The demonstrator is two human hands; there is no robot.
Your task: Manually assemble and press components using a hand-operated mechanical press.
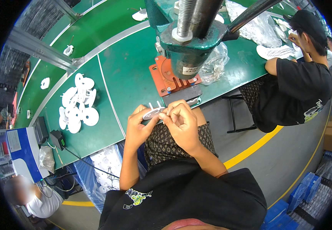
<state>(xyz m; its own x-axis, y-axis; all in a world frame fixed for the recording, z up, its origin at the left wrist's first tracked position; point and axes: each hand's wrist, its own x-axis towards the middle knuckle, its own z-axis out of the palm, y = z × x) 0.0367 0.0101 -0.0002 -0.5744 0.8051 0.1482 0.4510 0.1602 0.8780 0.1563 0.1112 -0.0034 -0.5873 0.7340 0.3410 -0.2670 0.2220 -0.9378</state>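
Pinching pegged disc [150, 114] just nearside of the press [189, 48]: left hand [138, 124] on rim; right hand [183, 126] fingertips together, contents unclear. Likely light, stiff; grip rim, spare pegs [159, 104].

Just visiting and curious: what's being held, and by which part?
A pale disc with pegs, by its rim: left hand gripping the left edge, right hand at the right.

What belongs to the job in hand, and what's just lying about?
Likely the job:
pale round pegged disc, held
green metal press
orange metal fixture
piled white plastic discs

Likely lying about:
brown cardboard boxes
blue plastic crates
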